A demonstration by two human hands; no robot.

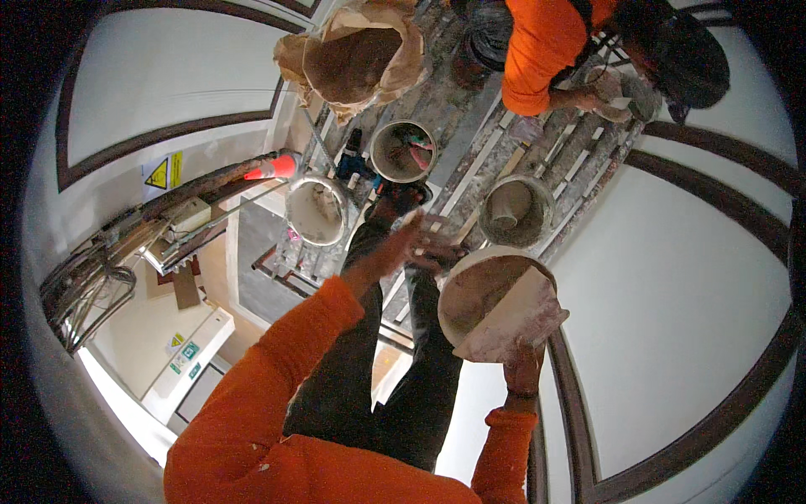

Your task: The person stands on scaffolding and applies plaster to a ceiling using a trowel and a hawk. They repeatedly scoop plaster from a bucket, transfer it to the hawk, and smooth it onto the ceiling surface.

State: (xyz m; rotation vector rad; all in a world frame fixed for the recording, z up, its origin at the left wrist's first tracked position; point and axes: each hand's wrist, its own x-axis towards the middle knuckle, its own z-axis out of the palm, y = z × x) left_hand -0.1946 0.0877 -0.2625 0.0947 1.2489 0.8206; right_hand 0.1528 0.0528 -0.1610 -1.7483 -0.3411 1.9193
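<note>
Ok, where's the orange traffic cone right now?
In the head view, the orange cone is on the left, up-left of the white bucket and right of the yellow warning sign.

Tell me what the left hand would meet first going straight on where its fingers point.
The left hand would probably meet the rim of the round tub, just to its right in the picture. Depth is unclear in this single view, so it might pass above the tub.
</note>
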